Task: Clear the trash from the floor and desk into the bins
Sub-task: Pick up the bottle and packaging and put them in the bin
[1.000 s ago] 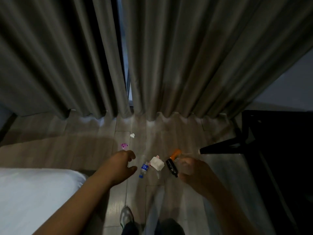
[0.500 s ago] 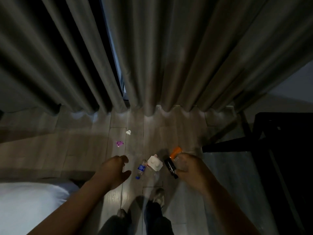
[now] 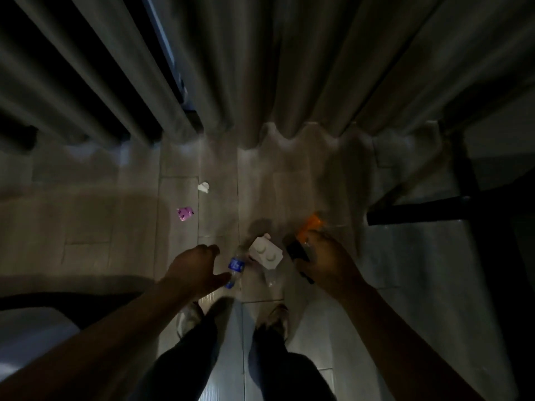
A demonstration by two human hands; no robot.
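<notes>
While the right hand [image 3: 327,263] clamps its fingers on a black, orange-tipped container [image 3: 296,250], the left hand [image 3: 192,270] hovers, fingers loosely apart, beside a clear blue-labelled plastic bottle [image 3: 236,264].

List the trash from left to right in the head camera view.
Pink wrapper → white paper scrap → blue-labelled bottle → white carton → black item gripped by the right hand.
</notes>
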